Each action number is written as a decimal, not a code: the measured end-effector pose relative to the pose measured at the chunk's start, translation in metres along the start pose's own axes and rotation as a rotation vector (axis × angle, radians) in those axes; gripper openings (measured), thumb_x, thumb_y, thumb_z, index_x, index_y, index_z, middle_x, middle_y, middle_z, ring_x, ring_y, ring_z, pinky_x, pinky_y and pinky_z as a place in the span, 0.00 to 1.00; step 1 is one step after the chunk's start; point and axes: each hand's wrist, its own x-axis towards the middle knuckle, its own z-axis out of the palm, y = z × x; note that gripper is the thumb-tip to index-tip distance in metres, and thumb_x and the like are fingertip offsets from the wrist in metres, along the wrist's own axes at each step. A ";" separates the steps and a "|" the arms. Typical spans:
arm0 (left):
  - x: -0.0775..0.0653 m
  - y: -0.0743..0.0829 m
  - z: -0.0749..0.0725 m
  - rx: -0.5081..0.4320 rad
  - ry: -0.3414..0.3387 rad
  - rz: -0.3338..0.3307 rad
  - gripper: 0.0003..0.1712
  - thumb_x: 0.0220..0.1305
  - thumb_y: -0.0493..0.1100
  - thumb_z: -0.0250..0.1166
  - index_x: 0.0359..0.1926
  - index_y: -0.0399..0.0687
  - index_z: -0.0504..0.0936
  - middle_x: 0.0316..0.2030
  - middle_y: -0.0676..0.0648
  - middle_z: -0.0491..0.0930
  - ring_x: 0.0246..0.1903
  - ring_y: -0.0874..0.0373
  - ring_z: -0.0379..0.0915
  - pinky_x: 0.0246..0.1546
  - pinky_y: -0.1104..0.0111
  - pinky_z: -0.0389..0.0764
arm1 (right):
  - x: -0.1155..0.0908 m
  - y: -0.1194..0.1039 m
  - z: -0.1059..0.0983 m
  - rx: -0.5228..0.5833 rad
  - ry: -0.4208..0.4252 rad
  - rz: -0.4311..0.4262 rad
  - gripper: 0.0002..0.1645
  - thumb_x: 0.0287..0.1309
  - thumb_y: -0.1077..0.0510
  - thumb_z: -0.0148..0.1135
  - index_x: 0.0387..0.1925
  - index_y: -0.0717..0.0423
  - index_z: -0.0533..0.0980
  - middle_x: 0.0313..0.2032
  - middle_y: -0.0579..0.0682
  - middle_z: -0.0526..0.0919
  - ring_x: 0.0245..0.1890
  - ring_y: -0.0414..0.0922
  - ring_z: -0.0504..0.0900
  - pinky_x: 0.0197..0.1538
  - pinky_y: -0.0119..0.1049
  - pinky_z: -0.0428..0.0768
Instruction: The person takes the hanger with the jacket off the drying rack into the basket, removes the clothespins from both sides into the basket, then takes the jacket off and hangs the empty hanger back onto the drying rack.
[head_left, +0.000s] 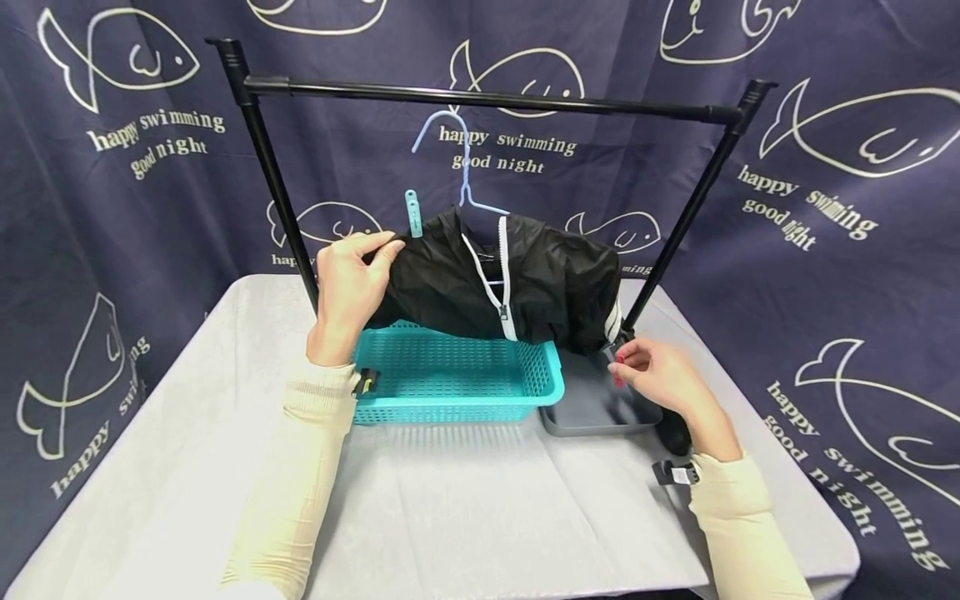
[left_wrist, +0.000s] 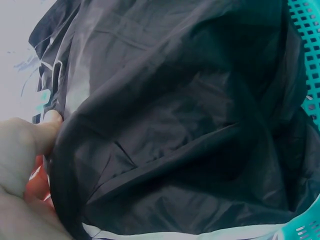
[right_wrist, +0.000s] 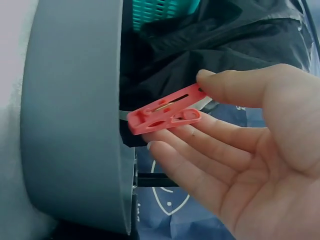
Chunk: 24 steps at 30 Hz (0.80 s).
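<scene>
A black jacket [head_left: 442, 283] with a white-edged zipper is spread on a light blue hanger [head_left: 467, 158]. The hanger's hook appears just below the black bar. My left hand [head_left: 348, 279] pinches the jacket's left side between thumb and fingers, beside a light blue clothespin [head_left: 413, 215] clipped at the shoulder. In the left wrist view, the black cloth [left_wrist: 175, 125] fills most of the picture. My right hand [head_left: 667, 379] pinches a red clothespin [right_wrist: 165, 111] by its handles, above the grey tray. The jacket's right end hangs close by.
A turquoise basket [head_left: 450, 408] stands under the jacket. To its right lies a grey tray [head_left: 592, 425], with a dark rounded object [head_left: 673, 432] beside it. The black rack [head_left: 480, 98] spans the table [head_left: 465, 517], its posts near both hands.
</scene>
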 end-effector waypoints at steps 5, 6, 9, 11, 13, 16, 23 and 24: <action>0.000 0.000 0.001 -0.006 -0.009 -0.007 0.08 0.61 0.43 0.76 0.41 0.47 0.94 0.35 0.44 0.90 0.38 0.50 0.86 0.44 0.57 0.82 | 0.000 0.003 0.003 -0.017 -0.041 -0.003 0.13 0.64 0.51 0.71 0.42 0.56 0.82 0.32 0.46 0.90 0.33 0.41 0.84 0.43 0.41 0.77; 0.000 0.000 0.001 -0.006 -0.010 -0.007 0.09 0.62 0.43 0.76 0.41 0.47 0.94 0.35 0.44 0.90 0.38 0.50 0.86 0.44 0.57 0.82 | 0.000 0.004 0.004 -0.019 -0.052 -0.006 0.13 0.64 0.51 0.71 0.42 0.57 0.82 0.32 0.46 0.90 0.33 0.41 0.84 0.43 0.41 0.76; 0.000 0.001 0.001 -0.003 -0.008 -0.002 0.09 0.62 0.43 0.76 0.41 0.46 0.94 0.35 0.43 0.90 0.38 0.50 0.86 0.44 0.57 0.82 | 0.000 0.007 0.006 -0.020 -0.094 -0.019 0.13 0.64 0.52 0.70 0.42 0.58 0.82 0.31 0.46 0.90 0.33 0.40 0.85 0.43 0.41 0.77; 0.000 0.000 0.000 0.000 -0.009 0.000 0.08 0.62 0.43 0.76 0.41 0.46 0.94 0.35 0.43 0.90 0.38 0.49 0.86 0.43 0.57 0.82 | 0.001 0.008 0.008 -0.030 -0.120 -0.026 0.13 0.64 0.53 0.70 0.42 0.58 0.82 0.30 0.47 0.90 0.34 0.41 0.85 0.45 0.42 0.77; -0.001 0.000 -0.001 0.003 -0.012 -0.001 0.08 0.62 0.43 0.76 0.41 0.46 0.94 0.34 0.43 0.89 0.37 0.49 0.86 0.43 0.56 0.82 | 0.001 0.008 0.009 -0.049 -0.133 -0.030 0.14 0.64 0.52 0.69 0.44 0.58 0.83 0.31 0.47 0.90 0.35 0.43 0.86 0.45 0.43 0.78; -0.002 0.000 -0.002 0.005 -0.020 -0.002 0.08 0.62 0.42 0.76 0.41 0.46 0.94 0.34 0.43 0.89 0.37 0.49 0.85 0.43 0.56 0.82 | 0.000 0.008 0.010 -0.080 -0.142 -0.031 0.16 0.64 0.51 0.69 0.46 0.59 0.83 0.34 0.48 0.90 0.39 0.47 0.86 0.46 0.46 0.78; -0.001 0.000 -0.002 0.006 -0.026 0.004 0.09 0.63 0.42 0.75 0.42 0.45 0.94 0.34 0.42 0.89 0.36 0.48 0.85 0.40 0.56 0.81 | 0.000 0.007 0.010 -0.073 -0.147 -0.032 0.18 0.65 0.50 0.67 0.47 0.60 0.83 0.37 0.51 0.90 0.41 0.50 0.87 0.46 0.47 0.80; -0.001 -0.001 -0.002 0.007 -0.026 0.005 0.09 0.63 0.42 0.75 0.42 0.45 0.94 0.34 0.42 0.89 0.36 0.49 0.85 0.39 0.56 0.81 | 0.000 0.006 0.009 -0.068 -0.144 -0.033 0.18 0.65 0.50 0.67 0.47 0.60 0.83 0.37 0.51 0.90 0.40 0.49 0.86 0.46 0.47 0.80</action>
